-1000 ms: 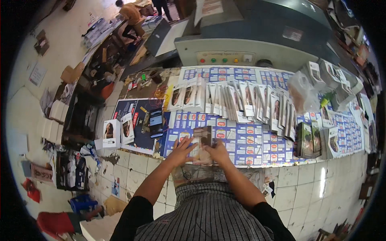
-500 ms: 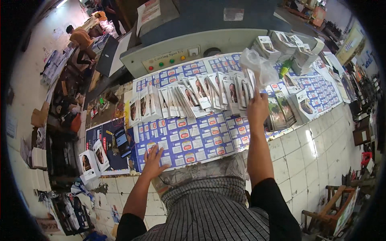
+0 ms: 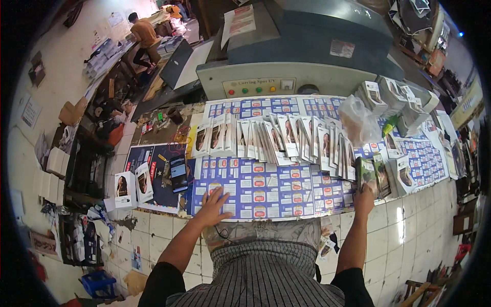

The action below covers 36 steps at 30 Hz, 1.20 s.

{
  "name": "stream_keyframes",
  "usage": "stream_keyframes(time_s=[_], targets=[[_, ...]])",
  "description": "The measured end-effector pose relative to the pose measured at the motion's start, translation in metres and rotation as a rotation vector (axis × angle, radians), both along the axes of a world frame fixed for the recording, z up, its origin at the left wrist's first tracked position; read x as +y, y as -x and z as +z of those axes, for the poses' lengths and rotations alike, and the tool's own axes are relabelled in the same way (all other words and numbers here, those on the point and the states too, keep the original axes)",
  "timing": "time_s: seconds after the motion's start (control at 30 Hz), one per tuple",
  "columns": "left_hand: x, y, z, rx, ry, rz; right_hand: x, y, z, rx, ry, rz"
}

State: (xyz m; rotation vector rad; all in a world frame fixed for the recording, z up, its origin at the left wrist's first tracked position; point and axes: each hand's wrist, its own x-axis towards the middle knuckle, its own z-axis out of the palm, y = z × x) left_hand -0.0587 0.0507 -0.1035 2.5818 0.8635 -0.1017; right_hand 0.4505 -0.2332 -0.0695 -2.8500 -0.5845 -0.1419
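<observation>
A: How did the left hand [image 3: 211,207] lie?
B: Palm down on the blue printed sheets [image 3: 279,197] spread over the worktop [image 3: 193,109], near the front edge. Its grip was wide, the fingers spread, with nothing in it.
A: And the right hand [image 3: 364,199]?
B: That one was at the near end of the green packs [image 3: 366,173], toward the right of the worktop. I could not tell whether its grip was wide or narrow; the fingertips were too small to make out.
A: What stood around them?
B: A long row of white packs [image 3: 286,137] leaned together behind the hands, with a clear plastic bag [image 3: 359,123] by its right end. A dark phone [image 3: 179,174] lay left of the sheets, just beyond the left hand.
</observation>
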Motion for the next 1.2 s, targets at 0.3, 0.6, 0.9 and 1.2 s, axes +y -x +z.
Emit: stream_keyframes(time_s=[0.3, 0.6, 0.9, 1.2], targets=[[-0.022, -0.06, 0.045, -0.275, 0.221, -0.013, 0.031, 0.094, 0.052, -0.258, -0.78, 0.385], [-0.069, -0.108, 0.076, -1.15, 1.147, 0.667, 0.121, 0.261, 0.084, 0.441, -0.704, 1.108], [-0.076, -0.088, 0.078, -1.135, 1.104, 0.538, 0.135, 0.264, 0.068, 0.296, -0.637, 0.921], [-0.071, -0.076, 0.089, -1.308, 1.333, 0.628, 0.129, 0.267, 0.078, 0.394, -0.746, 0.983]])
